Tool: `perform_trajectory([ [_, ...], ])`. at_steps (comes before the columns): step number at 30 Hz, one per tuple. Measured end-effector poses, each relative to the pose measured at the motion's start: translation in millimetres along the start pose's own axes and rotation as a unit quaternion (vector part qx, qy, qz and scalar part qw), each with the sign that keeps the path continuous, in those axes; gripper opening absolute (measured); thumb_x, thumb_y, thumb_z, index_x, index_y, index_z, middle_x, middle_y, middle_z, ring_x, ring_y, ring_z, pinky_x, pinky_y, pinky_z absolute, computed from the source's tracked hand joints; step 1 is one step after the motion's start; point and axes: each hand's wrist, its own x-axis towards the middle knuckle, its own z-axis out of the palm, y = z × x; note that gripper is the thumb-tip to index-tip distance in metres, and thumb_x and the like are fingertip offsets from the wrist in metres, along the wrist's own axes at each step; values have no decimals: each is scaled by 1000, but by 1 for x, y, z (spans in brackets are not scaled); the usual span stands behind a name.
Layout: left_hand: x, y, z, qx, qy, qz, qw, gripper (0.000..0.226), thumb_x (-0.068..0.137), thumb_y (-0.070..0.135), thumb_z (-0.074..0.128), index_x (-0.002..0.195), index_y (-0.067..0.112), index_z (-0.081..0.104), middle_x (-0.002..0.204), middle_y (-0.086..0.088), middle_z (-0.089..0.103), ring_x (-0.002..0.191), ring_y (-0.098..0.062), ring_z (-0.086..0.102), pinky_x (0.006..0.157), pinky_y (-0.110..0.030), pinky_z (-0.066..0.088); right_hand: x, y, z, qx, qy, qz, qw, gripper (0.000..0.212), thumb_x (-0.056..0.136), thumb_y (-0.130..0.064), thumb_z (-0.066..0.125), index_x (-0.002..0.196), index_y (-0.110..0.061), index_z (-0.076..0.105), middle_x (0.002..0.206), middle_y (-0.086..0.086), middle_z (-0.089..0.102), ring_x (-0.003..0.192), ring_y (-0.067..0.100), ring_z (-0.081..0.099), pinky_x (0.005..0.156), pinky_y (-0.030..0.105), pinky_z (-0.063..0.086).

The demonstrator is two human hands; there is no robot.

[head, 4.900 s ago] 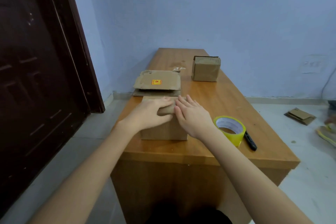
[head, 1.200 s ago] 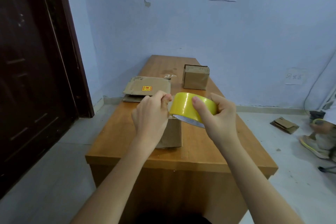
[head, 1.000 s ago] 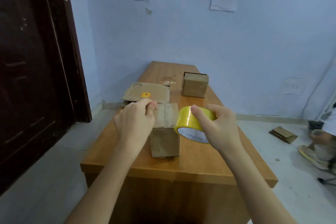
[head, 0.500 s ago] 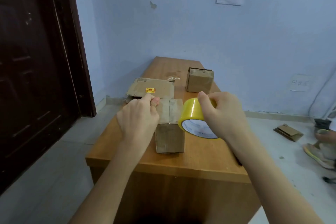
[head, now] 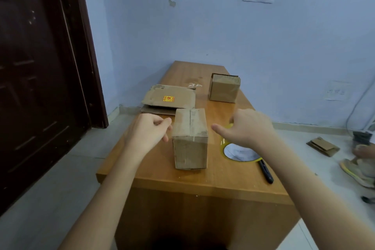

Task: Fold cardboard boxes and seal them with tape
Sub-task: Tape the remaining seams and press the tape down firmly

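Observation:
A small upright cardboard box stands near the front of the wooden table, its top flaps closed. My left hand is at the box's upper left edge, thumb and forefinger pinched together on the clear tape's end. My right hand is just right of the box, fingers curled over the yellow tape roll, thumb pointing toward the box. The roll sits low, at the table surface, mostly hidden under that hand. A shiny band across the box top looks like tape; the strip is hard to make out.
Flattened cardboard blanks lie stacked behind the box. A sealed box stands further back on the right. A black cutter lies near the table's right front edge. A dark door is at left; a person's foot and floor cardboard are at right.
My right hand has carried the roll from above the box's right edge down to the table beside it. My left hand has slid from the box top to its left edge.

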Motion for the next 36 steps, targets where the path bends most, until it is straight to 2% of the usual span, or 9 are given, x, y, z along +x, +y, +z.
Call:
perform_trajectory([
  [10,12,-24,7,-51,-41,-9,998,28,90,46,56,74,28,69,54,11,65,57,-13,58,81,-45,54,28,-10,10,-35,-89,-5,995,67,79,-76,44,55,-15,35,53,-3,39,50,16,39,49,27,29],
  [20,23,-30,21,-40,-64,-5,997,25,92,43,55,80,26,69,55,9,65,63,-6,55,90,-48,50,36,-1,19,-35,-125,-3,991,69,76,-79,46,53,-14,36,51,-2,40,50,16,41,49,27,30],
  [23,22,-31,29,-52,-59,-4,997,25,92,44,54,79,28,67,52,10,64,59,-5,54,86,-44,52,32,4,24,-27,-125,6,992,70,76,-78,45,52,-14,35,49,-2,40,49,17,41,49,27,30],
  [28,17,-33,36,-56,-42,-3,998,28,92,44,52,92,22,70,59,7,64,59,-9,56,80,-38,51,30,7,31,0,-146,14,989,76,70,-87,38,53,-13,38,50,-2,44,52,18,46,51,26,34],
  [33,12,-34,46,-71,-19,6,997,27,94,41,51,81,22,66,57,6,61,59,-7,55,69,-31,48,30,8,31,8,-157,10,988,77,66,-90,38,52,-15,34,49,-3,40,50,18,43,50,26,32],
  [36,12,-37,53,-48,9,8,999,33,94,46,47,86,21,68,57,7,60,55,-7,53,62,-28,45,30,8,34,21,-173,8,985,78,64,-91,37,53,-14,33,49,-3,38,50,18,42,50,27,30],
])
